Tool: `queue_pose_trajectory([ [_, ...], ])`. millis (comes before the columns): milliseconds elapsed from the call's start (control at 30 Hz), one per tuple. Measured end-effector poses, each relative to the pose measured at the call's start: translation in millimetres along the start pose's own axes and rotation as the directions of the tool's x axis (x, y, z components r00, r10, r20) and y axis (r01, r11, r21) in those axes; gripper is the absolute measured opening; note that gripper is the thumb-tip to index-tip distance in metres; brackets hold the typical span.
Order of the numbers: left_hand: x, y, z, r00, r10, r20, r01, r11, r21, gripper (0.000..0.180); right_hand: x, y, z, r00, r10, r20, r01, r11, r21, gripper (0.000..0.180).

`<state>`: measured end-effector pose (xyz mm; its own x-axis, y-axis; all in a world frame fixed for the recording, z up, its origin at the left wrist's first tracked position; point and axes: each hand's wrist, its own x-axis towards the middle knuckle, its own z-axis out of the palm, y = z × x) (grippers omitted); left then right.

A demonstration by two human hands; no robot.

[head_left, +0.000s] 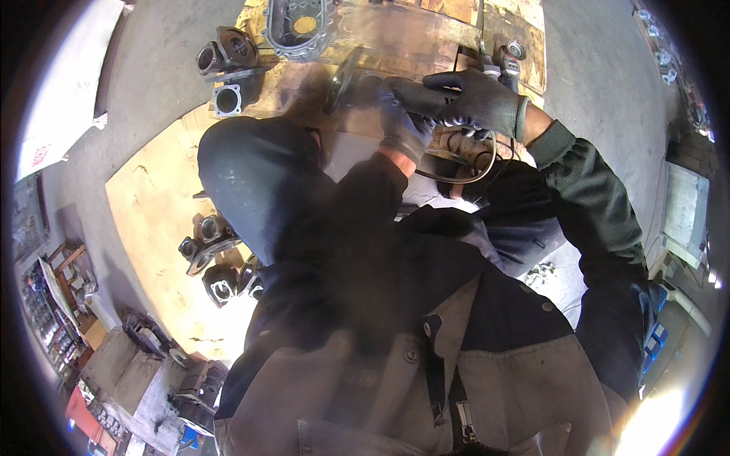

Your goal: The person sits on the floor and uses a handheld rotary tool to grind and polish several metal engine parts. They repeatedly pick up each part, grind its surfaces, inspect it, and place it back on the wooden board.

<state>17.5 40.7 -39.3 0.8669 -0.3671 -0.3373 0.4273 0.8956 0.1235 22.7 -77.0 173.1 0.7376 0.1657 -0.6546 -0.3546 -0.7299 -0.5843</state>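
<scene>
Worn plywood sheeting (152, 197) covers the grey concrete floor, and I am looking down over my own dark jacket and tan apron. At twelve o'clock my two grey-gloved hands meet on a dark angle grinder with a round disc (357, 83). My left hand (403, 129) is wrapped around its body from below, fingers closed on it. My right hand (479, 102) lies over the rear of the tool, fingers curled down; I judge it clamped on the grinder too, though the palm side is hidden. A dark cable loop (464, 163) hangs just beneath the hands. Whether the disc touches anything I cannot tell, so how far the work has got is unclear. An open grey cast-metal housing (298, 26) at twelve o'clock shows a yellowish patch inside. Dark cast cylinder parts sit at eleven o'clock (228, 64) and at nine o'clock (217, 258), apparently untouched.
</scene>
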Motion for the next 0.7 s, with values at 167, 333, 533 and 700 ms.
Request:
queue_pose_trajectory([
  [167,-8,3,7,0.991,-0.024,-0.134,0.028,0.999,0.026,0.052,14,3,6,0.984,-0.172,-0.050,0.168,0.983,-0.081,0.064],
  [333,-10,13,11,0.993,-0.063,-0.098,0.055,0.995,-0.087,0.051,19,3,8,0.998,-0.069,-0.011,0.068,0.997,-0.043,0.058],
  [533,-14,-1,22,0.984,0.008,-0.176,-0.021,0.997,-0.070,0.041,9,16,2,0.979,-0.201,-0.038,0.199,0.979,-0.050,0.060],
  [700,-14,4,15,0.969,-0.035,-0.243,0.024,0.998,-0.052,0.040,19,18,12,0.943,-0.322,-0.082,0.314,0.945,-0.094,0.058],
])
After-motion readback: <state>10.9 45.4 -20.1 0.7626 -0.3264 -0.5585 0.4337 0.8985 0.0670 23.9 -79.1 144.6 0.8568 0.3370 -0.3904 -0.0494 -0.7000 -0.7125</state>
